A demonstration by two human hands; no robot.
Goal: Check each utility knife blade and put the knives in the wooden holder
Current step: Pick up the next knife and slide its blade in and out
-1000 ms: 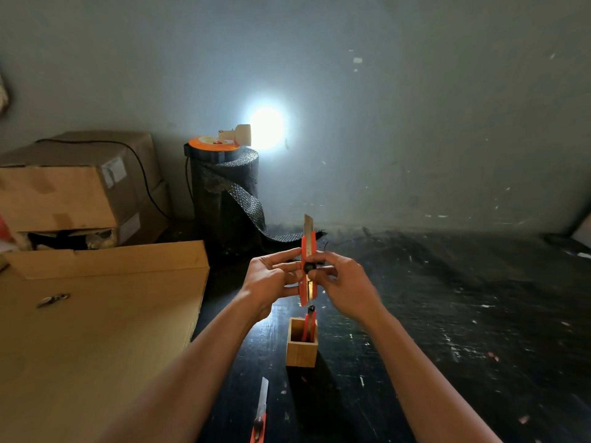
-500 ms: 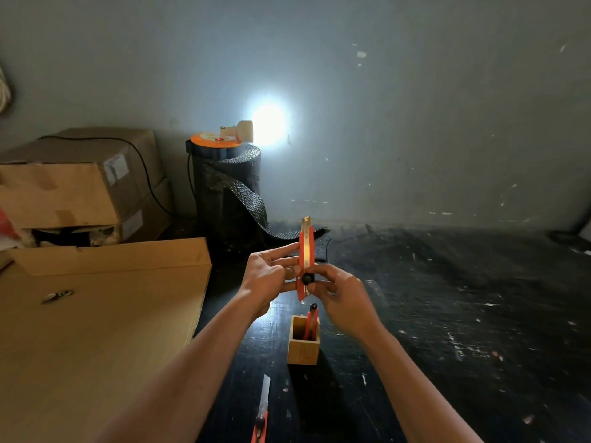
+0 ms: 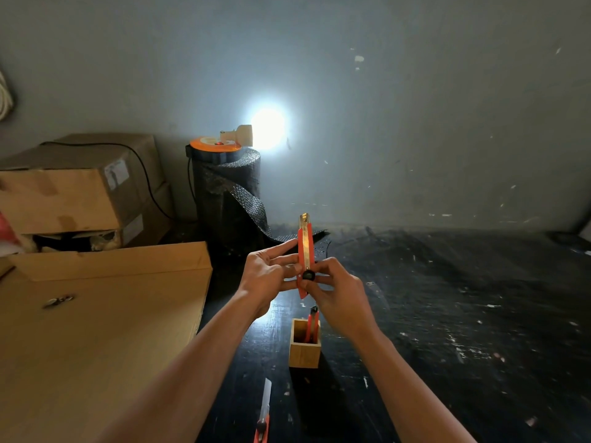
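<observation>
An orange utility knife stands upright in the air between both hands, above the wooden holder. My left hand grips its left side, and my right hand pinches the black slider knob near its lower end. Only a short blade tip shows at the top. One orange knife stands inside the holder. Another knife lies on the black table near the front edge, its blade extended and pointing away from me.
A flat cardboard sheet with a small metal piece covers the left. Cardboard boxes stack at the back left. A black bubble-wrap roll carries an orange reel and a bright lamp. The dark table stretches right.
The blade of the held knife has slid down into the handle, from well extended to a short tip. Both hands have stayed in about the same place.
</observation>
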